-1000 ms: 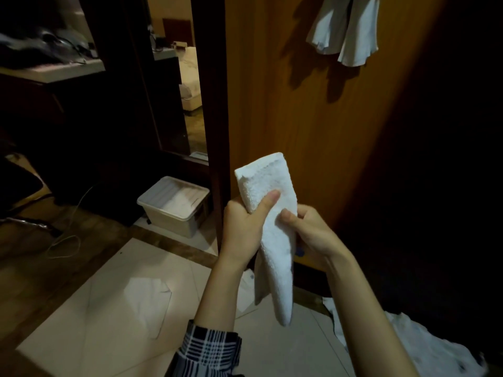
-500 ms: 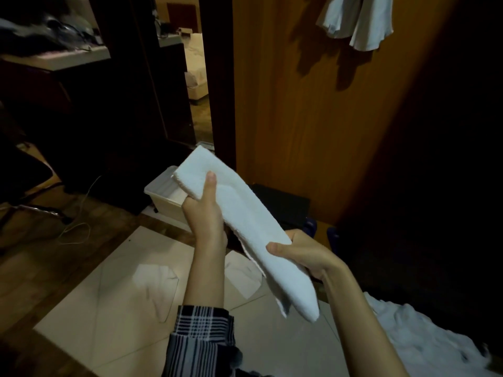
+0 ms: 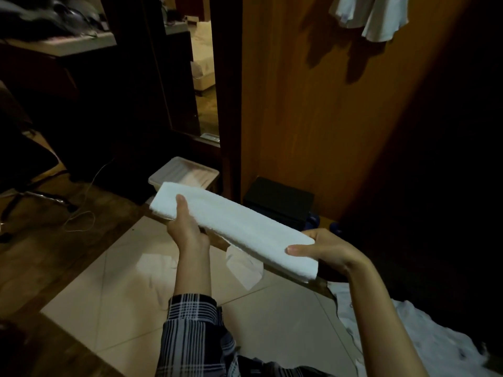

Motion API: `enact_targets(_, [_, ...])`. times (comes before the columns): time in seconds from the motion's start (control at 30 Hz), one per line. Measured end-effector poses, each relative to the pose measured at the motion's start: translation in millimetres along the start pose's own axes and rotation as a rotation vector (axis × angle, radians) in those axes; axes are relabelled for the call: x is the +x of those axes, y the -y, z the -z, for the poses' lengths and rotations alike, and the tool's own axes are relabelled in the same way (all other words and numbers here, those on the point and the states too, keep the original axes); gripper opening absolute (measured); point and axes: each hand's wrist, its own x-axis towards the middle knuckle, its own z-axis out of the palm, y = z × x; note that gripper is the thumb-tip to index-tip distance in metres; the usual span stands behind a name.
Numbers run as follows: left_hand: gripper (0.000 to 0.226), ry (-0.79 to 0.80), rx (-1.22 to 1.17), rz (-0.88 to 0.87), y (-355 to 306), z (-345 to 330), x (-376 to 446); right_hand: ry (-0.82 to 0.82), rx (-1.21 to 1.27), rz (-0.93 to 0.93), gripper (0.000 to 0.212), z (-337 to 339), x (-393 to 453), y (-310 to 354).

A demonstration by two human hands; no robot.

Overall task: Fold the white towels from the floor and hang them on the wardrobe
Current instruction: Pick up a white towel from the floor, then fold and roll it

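Note:
A white towel, folded into a long strip, is stretched nearly flat between my two hands. My left hand grips its left end, thumb on top. My right hand holds the right end, thumb on top and fingers beneath. Behind it stands the brown wooden wardrobe. White cloth hangs on the wardrobe at the top right. More white towels lie heaped on the floor at the lower right.
A lidded plastic box and a black box stand on the floor by the wardrobe base. Two flat white pieces lie on the pale tiles. A mirror, dark desk and chair legs are to the left.
The towel hung upright from both hands a second ago. My right hand has slid down to its far end and pulled it out into a flat, nearly level strip.

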Motion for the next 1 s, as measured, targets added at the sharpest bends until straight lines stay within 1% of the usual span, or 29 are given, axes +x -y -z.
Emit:
enact_targets(0.03, [0.027, -0.004, 0.001, 0.010, 2.0, 2.1, 1.5, -0.034, -0.012, -0.005, 0.043, 2.6, -0.9, -1.2])
enact_targets(0.1, [0.026, 0.001, 0.004, 0.017, 5.7, 4.6, 3.5, -0.105, -0.034, 0.011, 0.025, 6.0, -2.4, -2.5])
enact_targets(0.17, [0.027, 0.043, 0.059, 0.003, 9.2, 6.8, 5.0, -0.200, -0.122, 0.052, 0.011, 7.2, -1.8, -2.7])
enact_targets(0.23, [0.028, 0.124, 0.163, -0.031, 14.2, 12.2, 9.4, -0.345, -0.286, 0.055, 0.013, 8.4, 1.4, -3.0])
enact_targets(0.33, [0.030, 0.297, 0.311, -0.054, 17.1, 29.3, 18.6, -0.554, -0.492, 0.033, 0.016, 15.0, 4.0, -2.6])
enact_targets(0.4, [0.033, 0.403, 0.317, 0.026, 17.0, 38.8, 20.3, -0.663, -0.600, 0.049, 0.014, 19.3, 3.0, -1.2])
enact_targets(0.47, [0.025, 0.474, 0.258, 0.108, 20.2, 42.0, 18.9, -0.771, -0.674, 0.089, 0.019, 23.3, 5.8, -0.8])
enact_targets(0.5, [0.024, 0.484, 0.214, 0.138, 20.6, 41.1, 16.5, -0.822, -0.701, 0.104, 0.021, 25.3, 7.9, -0.5])
enact_targets(0.57, [0.044, 0.454, 0.078, 0.184, 24.2, 36.4, 15.4, -0.922, -0.728, 0.161, 0.021, 29.4, 13.3, -0.8])
enact_targets(0.6, [0.046, 0.429, -0.001, 0.205, 26.2, 32.4, 15.3, -0.967, -0.723, 0.197, 0.020, 32.4, 17.2, -1.7])
enact_targets(0.67, [0.035, 0.378, -0.155, 0.264, 30.3, 22.7, 11.3, -1.056, -0.689, 0.236, 0.022, 39.7, 25.9, -1.3])
enact_targets(0.7, [0.034, 0.359, -0.218, 0.286, 31.2, 18.5, 9.2, -1.113, -0.686, 0.253, 0.023, 43.6, 30.1, 0.1])
enact_targets(0.73, [0.038, 0.366, -0.278, 0.295, 30.3, 14.2, 6.4, -1.178, -0.694, 0.282, 0.023, 47.0, 34.3, 2.3])
enact_targets(0.8, [0.061, 0.401, -0.423, 0.299, 26.8, 7.6, 4.9, -1.305, -0.739, 0.384, 0.022, 54.7, 44.6, 6.1])
enact_targets(0.83, [0.061, 0.422, -0.442, 0.295, 23.1, 3.1, 6.0, -1.362, -0.762, 0.434, 0.021, 59.7, 50.4, 7.8])
enact_targets(0.87, [0.049, 0.433, -0.416, 0.288, 19.2, -3.2, 8.1, -1.404, -0.779, 0.475, 0.021, 65.2, 56.8, 9.1])
enact_targets(0.9, [0.033, 0.408, -0.368, 0.276, 15.2, -10.8, 11.0, -1.428, -0.790, 0.504, 0.021, 70.3, 64.3, 10.9])
enact_targets(0.93, [0.025, 0.375, -0.299, 0.265, 11.3, -19.4, 16.0, -1.441, -0.801, 0.520, 0.020, 74.8, 72.9, 12.3])
enact_targets(1.0, [0.020, 0.335, -0.136, 0.264, 3.9, -35.8, 32.1, -1.459, -0.823, 0.537, 0.018, 82.6, 88.2, 17.7])
